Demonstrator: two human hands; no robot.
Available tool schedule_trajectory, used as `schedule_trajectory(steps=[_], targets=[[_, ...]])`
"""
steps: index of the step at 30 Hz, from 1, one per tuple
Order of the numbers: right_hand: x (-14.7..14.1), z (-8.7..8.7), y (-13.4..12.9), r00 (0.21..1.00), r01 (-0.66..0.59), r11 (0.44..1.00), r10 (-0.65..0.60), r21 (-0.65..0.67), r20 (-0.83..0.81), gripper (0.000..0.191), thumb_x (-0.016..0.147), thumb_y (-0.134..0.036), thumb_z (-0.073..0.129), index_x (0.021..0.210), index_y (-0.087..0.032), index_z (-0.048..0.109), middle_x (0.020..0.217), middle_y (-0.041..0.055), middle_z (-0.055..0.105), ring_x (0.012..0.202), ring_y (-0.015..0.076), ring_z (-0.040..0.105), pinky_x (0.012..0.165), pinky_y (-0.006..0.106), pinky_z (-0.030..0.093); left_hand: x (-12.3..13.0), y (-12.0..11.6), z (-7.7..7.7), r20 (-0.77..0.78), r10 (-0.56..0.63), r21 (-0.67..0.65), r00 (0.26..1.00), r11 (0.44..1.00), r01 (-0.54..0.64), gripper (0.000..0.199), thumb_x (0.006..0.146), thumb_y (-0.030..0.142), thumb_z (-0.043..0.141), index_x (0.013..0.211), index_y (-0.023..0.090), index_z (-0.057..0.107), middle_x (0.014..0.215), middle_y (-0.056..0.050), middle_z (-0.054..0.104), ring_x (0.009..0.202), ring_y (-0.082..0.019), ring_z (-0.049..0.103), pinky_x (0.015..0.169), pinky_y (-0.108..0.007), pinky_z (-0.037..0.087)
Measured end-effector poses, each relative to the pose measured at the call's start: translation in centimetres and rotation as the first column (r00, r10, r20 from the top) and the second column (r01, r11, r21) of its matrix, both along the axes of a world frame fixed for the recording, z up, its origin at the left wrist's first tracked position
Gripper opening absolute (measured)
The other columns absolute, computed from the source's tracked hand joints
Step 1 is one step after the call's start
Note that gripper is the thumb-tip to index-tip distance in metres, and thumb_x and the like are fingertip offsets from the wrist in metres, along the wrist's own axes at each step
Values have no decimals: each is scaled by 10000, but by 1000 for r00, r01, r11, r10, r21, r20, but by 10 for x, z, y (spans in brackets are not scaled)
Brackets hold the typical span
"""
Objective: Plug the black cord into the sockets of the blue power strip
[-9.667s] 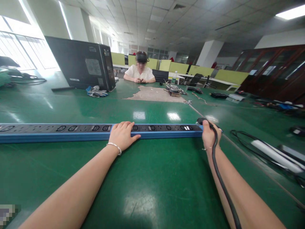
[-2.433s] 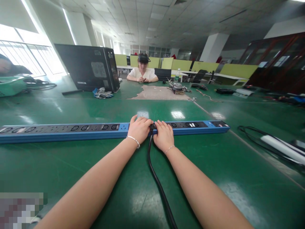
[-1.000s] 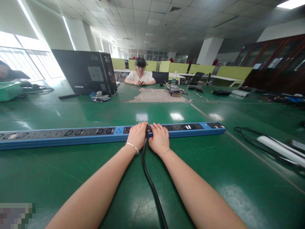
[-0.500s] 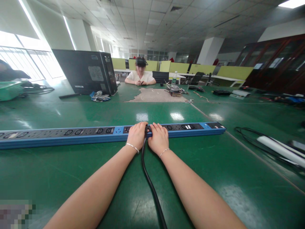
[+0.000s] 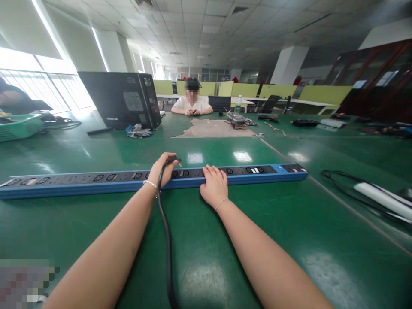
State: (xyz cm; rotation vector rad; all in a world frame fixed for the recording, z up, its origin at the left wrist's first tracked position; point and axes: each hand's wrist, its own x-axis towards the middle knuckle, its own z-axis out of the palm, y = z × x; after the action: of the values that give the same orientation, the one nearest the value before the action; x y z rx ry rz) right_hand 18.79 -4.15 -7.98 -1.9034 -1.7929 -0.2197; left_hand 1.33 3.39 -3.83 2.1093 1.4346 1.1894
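Note:
A long blue power strip with a row of black sockets lies across the table in front of me. My left hand is closed on the black plug of a power cord, its pins pointing right, raised just above the sockets. From the plug, a thick black cable hangs over the strip's front and runs down toward me. My right hand grips the strip right of the middle, fingers bent over its top and the palm at its front side.
On the green table stand a black computer case, gloves and a green basket. At right lies a white bar with black cables. Across the table sits a person, near a bottle.
My left hand has moved left and up with the plug, away from my right hand, and the cable has shifted left with it. My right hand stays on the strip.

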Motion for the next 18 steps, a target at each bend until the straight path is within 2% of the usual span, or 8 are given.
schedule_trajectory(steps=[2,5,11,14,18], targets=[[0,0,0,1000,-5,1000,5,2,-4,557,730,-188,451,1285,-173,491,1376,55,455,1288,194,319,1072,394,160,-10,6,-5,-41,-27,-40,999,999,26,302,770,344,527,1031,208,595,900,-24,681,820,-185,617,768,-300,482],[0,-1,1,1000,-7,1000,7,11,-9,559,724,-188,453,1282,-175,496,1375,52,457,1283,197,325,1070,395,166,-17,11,-7,-66,-76,-32,995,997,74,332,763,370,523,1047,214,591,906,-22,687,833,-190,622,783,-308,484],[1,-2,1,1000,-9,1000,9,24,-6,560,719,-189,447,1276,-166,505,1367,44,468,1278,198,336,1069,389,168,-44,16,0,-134,-121,0,984,993,122,351,731,372,516,1028,192,566,915,-66,690,848,-215,639,807,-353,489],[1,-1,1,1000,-6,1000,6,23,-5,558,719,-189,445,1272,-168,509,1366,41,469,1275,199,341,1067,388,171,-58,15,3,-158,-147,-22,976,989,146,326,717,391,530,991,219,569,866,-55,694,808,-220,647,781,-372,499],[1,0,1,1000,-8,1000,8,23,-7,558,721,-190,441,1274,-161,508,1366,40,470,1273,199,342,1063,388,180,-65,12,5,-165,-154,-47,974,988,149,300,712,376,543,979,240,566,825,-38,695,774,-212,650,740,-362,509]])
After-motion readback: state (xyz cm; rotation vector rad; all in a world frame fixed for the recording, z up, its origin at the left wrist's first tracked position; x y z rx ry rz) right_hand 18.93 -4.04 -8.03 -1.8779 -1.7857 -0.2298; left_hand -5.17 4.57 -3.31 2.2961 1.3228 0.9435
